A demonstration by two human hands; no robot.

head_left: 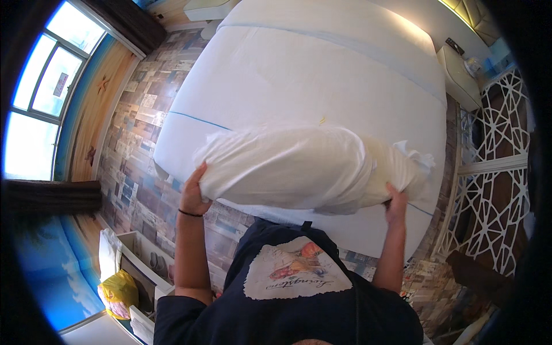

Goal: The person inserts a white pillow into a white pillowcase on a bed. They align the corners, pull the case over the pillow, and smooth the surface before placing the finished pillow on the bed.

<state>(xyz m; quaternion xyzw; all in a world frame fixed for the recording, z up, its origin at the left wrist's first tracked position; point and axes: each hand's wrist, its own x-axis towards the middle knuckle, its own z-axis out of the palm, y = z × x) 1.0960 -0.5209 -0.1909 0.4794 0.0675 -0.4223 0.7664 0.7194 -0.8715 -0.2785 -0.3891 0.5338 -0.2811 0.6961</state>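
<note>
A long, plump white pillow (pixel 282 164) in a loose, wrinkled cover is held level across my front, over the near end of the bed. My left hand (pixel 195 192) is closed on its left end, with the thumb side up along the edge. At the opposite end, my right hand (pixel 395 202) is closed on the cover; some of its fingers are hidden behind the fabric. Ruffled, loose cloth (pixel 417 155) sticks out past that right end. Beneath and beyond the pillow lies a wide bed (pixel 310 75) with a white sheet.
Patchwork plank flooring (pixel 138 126) runs along the bed's left side, below a window (pixel 52 75). A nightstand (pixel 458 77) and a white lattice screen (pixel 494 167) stand right. Near left, a yellow plastic bag (pixel 119 293) sits by a low white cabinet (pixel 144 253).
</note>
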